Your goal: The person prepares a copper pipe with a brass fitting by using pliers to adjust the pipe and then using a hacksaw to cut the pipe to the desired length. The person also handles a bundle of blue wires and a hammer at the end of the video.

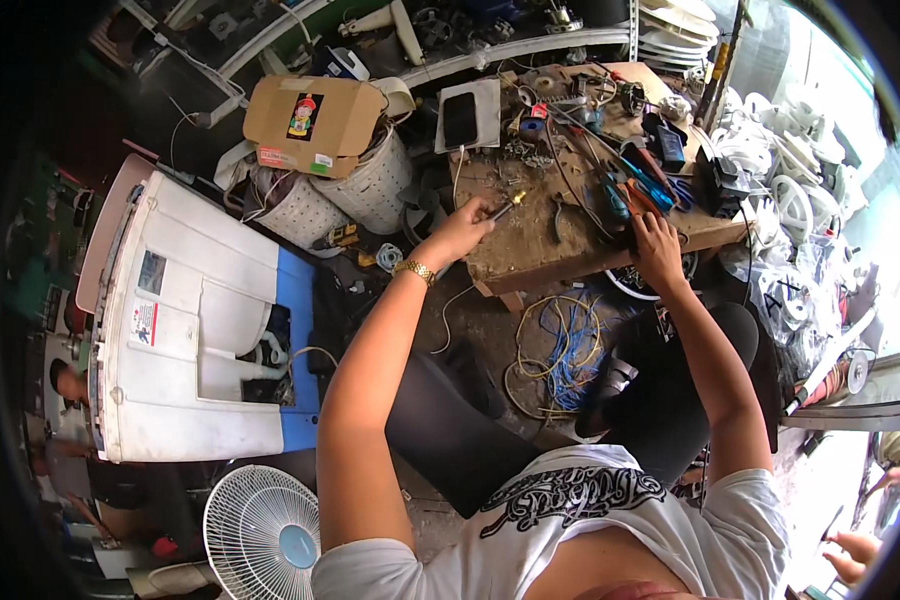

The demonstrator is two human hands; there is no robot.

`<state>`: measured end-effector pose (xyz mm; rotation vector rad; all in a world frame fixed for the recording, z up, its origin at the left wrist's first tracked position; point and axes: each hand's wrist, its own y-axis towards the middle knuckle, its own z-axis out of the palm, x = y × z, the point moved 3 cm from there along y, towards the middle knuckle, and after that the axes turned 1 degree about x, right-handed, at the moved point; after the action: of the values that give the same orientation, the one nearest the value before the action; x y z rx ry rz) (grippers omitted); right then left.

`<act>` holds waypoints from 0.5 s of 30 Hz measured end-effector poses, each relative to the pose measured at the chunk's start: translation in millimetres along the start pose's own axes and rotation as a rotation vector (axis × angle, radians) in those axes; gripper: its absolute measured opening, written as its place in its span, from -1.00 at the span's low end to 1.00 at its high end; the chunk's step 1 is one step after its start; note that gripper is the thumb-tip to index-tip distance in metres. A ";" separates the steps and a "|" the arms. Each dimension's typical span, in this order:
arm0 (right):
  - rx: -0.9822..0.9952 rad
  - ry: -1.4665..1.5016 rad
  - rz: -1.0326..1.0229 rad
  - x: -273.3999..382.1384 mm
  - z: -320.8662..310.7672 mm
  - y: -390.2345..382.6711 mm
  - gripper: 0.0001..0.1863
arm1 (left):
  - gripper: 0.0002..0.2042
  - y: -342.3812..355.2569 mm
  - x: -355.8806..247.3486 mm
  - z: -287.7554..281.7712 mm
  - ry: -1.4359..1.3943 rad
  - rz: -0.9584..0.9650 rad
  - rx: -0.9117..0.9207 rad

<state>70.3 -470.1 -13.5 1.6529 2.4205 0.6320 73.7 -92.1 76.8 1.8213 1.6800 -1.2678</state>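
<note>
Pinching in the left hand [460, 236] a dark rod [506, 208], eight o'clock on the surface [520, 252], aiming its brass tip [519, 198] toward two, likely to keep that end free; resting the right hand [658, 248] by orange handles [644, 199], four o'clock, unclear whether gripping.

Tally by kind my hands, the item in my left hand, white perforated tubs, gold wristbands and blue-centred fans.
Left hand and right hand: 2
Yellow-tipped item: 1
White perforated tubs: 2
Gold wristband: 1
Blue-centred fan: 1
Total: 7
</note>
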 end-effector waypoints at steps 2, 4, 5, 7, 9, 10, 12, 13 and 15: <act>-0.007 -0.018 0.013 -3.4 2.4 -1.4 -0.26 | -0.72 7.9 13.5 4.9 0.090 -0.010 0.029; -0.023 0.003 0.007 1.6 -0.7 -1.8 -0.30 | -0.66 6.8 20.4 2.2 0.264 0.021 0.024; -0.022 0.001 0.013 5.6 -1.7 -0.9 -0.31 | -0.65 3.9 23.0 0.0 0.344 0.085 0.006; -0.029 -0.004 0.041 1.6 -0.4 -0.5 -0.31 | -0.64 0.9 15.2 -0.3 0.504 0.232 -0.023; -0.010 0.020 0.060 -2.9 -1.4 -2.8 -0.31 | -0.64 1.7 11.6 -2.4 0.514 0.136 0.033; -0.001 0.030 0.068 -4.4 -1.8 -3.5 -0.31 | -0.64 1.3 8.5 -2.4 0.517 0.089 0.060; -0.006 0.050 0.100 -3.6 -2.7 -2.1 -0.31 | -0.65 -0.1 9.2 1.7 0.583 0.095 0.072; -0.015 0.083 0.130 -2.3 -4.0 -2.1 -0.31 | -0.65 -0.5 12.4 3.4 0.615 0.098 0.077; -0.112 0.213 0.193 1.6 -8.3 -2.3 -0.38 | -0.66 -0.6 19.9 8.1 0.593 0.121 0.083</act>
<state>64.9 -471.5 -6.8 1.8724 2.3266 1.0021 68.0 -86.1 57.0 2.4790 1.7680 -0.7961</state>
